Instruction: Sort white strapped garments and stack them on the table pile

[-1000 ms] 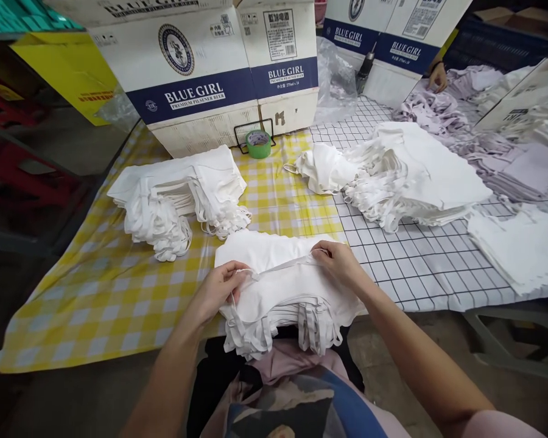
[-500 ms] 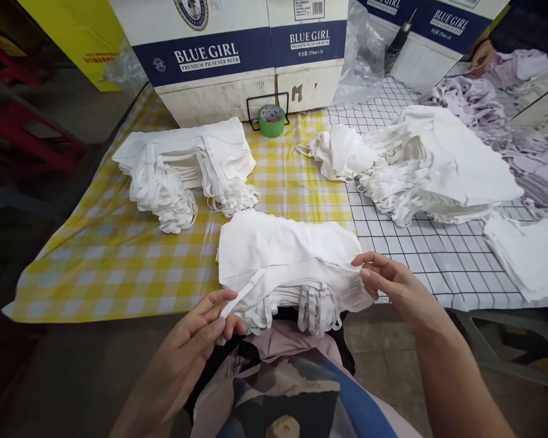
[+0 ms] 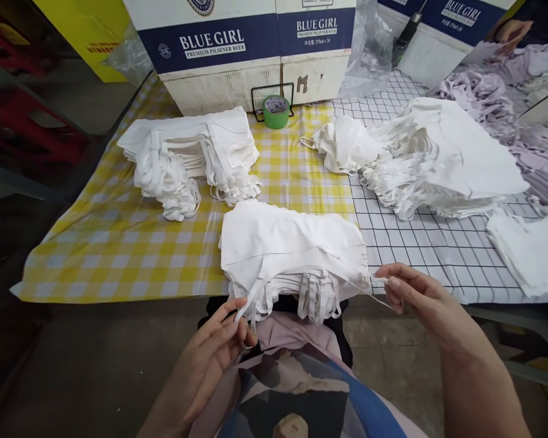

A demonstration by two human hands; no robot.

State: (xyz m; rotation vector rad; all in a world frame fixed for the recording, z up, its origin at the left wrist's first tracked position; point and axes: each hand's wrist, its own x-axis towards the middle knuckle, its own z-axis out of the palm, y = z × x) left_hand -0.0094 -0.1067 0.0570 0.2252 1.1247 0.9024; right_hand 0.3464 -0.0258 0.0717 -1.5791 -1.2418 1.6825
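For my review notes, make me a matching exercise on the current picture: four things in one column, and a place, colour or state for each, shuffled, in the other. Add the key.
Column one
1. left hand
2. tape roll
3. right hand
4. lavender cloth

Column two
A. pinching a thin strap beyond the right end of the front white stack
B. heaped at the far right
C. pinching a wide strap near the stack's left end
D. green, in front of the nearest box

Pairs: 1-C, 2-D, 3-A, 4-B
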